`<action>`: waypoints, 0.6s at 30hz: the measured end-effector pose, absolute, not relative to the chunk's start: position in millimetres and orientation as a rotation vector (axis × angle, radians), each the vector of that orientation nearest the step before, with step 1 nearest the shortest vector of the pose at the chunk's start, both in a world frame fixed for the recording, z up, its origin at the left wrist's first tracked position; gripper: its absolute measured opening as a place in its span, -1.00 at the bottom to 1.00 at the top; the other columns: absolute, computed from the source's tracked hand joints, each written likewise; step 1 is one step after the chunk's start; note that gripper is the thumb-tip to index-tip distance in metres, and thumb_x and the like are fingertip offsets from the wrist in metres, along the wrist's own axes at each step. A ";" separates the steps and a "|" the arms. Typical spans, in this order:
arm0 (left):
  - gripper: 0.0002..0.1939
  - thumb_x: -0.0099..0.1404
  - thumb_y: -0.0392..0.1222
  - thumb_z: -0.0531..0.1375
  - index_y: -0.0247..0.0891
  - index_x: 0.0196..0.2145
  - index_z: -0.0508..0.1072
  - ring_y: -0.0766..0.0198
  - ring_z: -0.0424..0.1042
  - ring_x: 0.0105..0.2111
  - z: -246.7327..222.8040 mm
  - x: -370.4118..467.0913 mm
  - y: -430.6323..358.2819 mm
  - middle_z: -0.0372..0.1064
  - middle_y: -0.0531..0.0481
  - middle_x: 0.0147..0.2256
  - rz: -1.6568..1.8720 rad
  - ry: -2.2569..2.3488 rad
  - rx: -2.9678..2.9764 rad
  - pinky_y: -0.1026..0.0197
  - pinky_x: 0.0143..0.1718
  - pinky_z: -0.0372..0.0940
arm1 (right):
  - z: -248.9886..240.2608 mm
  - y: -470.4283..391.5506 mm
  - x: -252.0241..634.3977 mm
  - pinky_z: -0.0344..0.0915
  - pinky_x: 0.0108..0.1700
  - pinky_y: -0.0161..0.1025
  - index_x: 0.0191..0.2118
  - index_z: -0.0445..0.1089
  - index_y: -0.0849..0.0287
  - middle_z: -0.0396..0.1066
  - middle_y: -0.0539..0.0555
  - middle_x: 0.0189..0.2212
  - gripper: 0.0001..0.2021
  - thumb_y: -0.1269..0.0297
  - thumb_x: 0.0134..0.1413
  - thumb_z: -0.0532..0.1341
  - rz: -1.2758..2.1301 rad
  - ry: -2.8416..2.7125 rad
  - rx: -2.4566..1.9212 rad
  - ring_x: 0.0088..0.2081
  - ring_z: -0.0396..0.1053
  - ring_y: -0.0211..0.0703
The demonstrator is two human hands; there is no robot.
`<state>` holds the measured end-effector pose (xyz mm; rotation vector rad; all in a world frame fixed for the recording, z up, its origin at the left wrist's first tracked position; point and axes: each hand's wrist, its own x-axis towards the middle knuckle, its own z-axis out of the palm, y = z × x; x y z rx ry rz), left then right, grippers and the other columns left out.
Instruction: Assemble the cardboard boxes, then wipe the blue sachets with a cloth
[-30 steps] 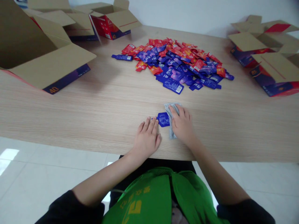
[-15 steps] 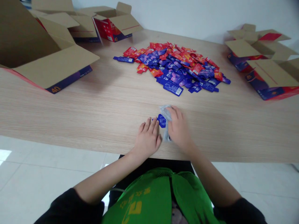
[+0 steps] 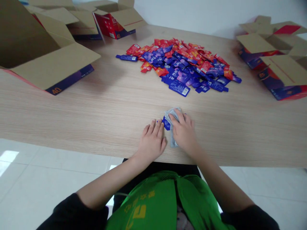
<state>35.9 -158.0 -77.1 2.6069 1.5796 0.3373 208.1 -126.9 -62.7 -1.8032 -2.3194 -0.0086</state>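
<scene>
A blue packet (image 3: pixel 166 123) lies flat on the wooden table (image 3: pixel 107 118) near its front edge. The fingers of my left hand (image 3: pixel 153 140) rest spread on the packet's left end. My right hand (image 3: pixel 184 131) grips a grey cloth (image 3: pixel 174 142) and presses it on the packet, whose right part is mostly covered. Beyond my hands lies a heap of red packets (image 3: pixel 196 54) and blue packets (image 3: pixel 179 87), overlapping one another.
A large open carton (image 3: pixel 55 68) stands at the left, with more open cartons (image 3: pixel 115 27) behind it. Further open cartons (image 3: pixel 280 72) stand at the right. A white wall (image 3: pixel 192 16) borders the table's back.
My right hand and the grey cloth have shifted slightly to the right over the blue packet. My left hand has stayed in place. The view has tilted slightly.
</scene>
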 end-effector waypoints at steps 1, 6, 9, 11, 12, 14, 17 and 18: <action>-0.39 0.45 -0.11 0.02 -0.49 0.35 0.25 -0.13 0.11 0.38 -77.4 35.9 -158.0 0.08 -0.25 0.39 0.339 1.581 2.608 -0.12 0.30 0.14 | -63.1 -127.9 210.8 0.18 0.10 0.17 0.28 0.36 0.11 0.11 0.16 0.40 -0.49 0.43 0.29 -0.01 -0.021 -2.313 -1.806 0.18 0.17 0.25; -0.39 0.45 -0.10 0.02 -0.48 0.35 0.26 -0.13 0.11 0.38 -78.3 36.0 -157.5 0.08 -0.23 0.39 0.351 1.590 2.596 -0.12 0.30 0.14 | -65.1 -132.1 227.0 0.21 0.13 0.20 0.27 0.37 0.19 0.12 0.25 0.38 -0.47 0.48 0.25 -0.03 -0.075 -2.272 -1.831 0.14 0.18 0.25; -0.40 0.46 -0.10 0.02 -0.47 0.34 0.27 -0.12 0.12 0.38 -78.1 36.2 -156.7 0.09 -0.23 0.38 0.361 1.582 2.600 -0.12 0.29 0.15 | -66.5 -134.5 237.5 0.24 0.13 0.19 0.26 0.37 0.28 0.11 0.32 0.37 -0.47 0.51 0.23 -0.03 -0.082 -2.243 -1.907 0.09 0.20 0.24; -0.41 0.46 -0.11 0.01 -0.48 0.34 0.27 -0.13 0.12 0.38 -77.9 36.2 -156.5 0.10 -0.24 0.38 0.367 1.581 2.601 -0.13 0.28 0.16 | -67.1 -135.0 244.7 0.26 0.12 0.16 0.26 0.37 0.31 0.13 0.36 0.34 -0.46 0.52 0.21 -0.02 -0.074 -2.223 -1.967 0.07 0.23 0.23; -0.41 0.46 -0.11 0.01 -0.48 0.33 0.27 -0.14 0.12 0.38 -77.8 36.1 -156.5 0.11 -0.24 0.38 0.372 1.581 2.600 -0.14 0.28 0.16 | -67.0 -134.5 248.7 0.27 0.12 0.15 0.27 0.36 0.31 0.15 0.38 0.32 -0.45 0.53 0.20 -0.01 -0.066 -2.220 -1.991 0.08 0.25 0.23; -0.42 0.46 -0.12 0.01 -0.48 0.33 0.28 -0.14 0.12 0.37 -78.0 35.8 -156.7 0.11 -0.25 0.37 0.386 1.583 2.597 -0.14 0.28 0.16 | -65.6 -131.4 258.1 0.28 0.13 0.13 0.27 0.36 0.32 0.19 0.40 0.29 -0.44 0.55 0.17 0.00 -0.025 -2.245 -2.007 0.11 0.27 0.23; -0.42 0.46 -0.12 0.01 -0.47 0.33 0.28 -0.14 0.12 0.38 -78.8 35.3 -157.5 0.11 -0.23 0.38 0.412 1.575 2.591 -0.13 0.29 0.15 | -59.8 -122.9 275.4 0.27 0.16 0.10 0.21 0.40 0.37 0.28 0.42 0.22 -0.44 0.57 0.12 -0.01 0.085 -2.274 -1.981 0.16 0.30 0.21; -0.41 0.46 -0.12 0.02 -0.46 0.34 0.27 -0.14 0.12 0.38 -79.0 35.2 -157.7 0.11 -0.22 0.38 0.419 1.570 2.588 -0.13 0.29 0.14 | -56.8 -120.1 280.4 0.28 0.17 0.09 0.19 0.42 0.38 0.31 0.42 0.20 -0.45 0.58 0.11 -0.02 0.110 -2.254 -1.972 0.17 0.31 0.20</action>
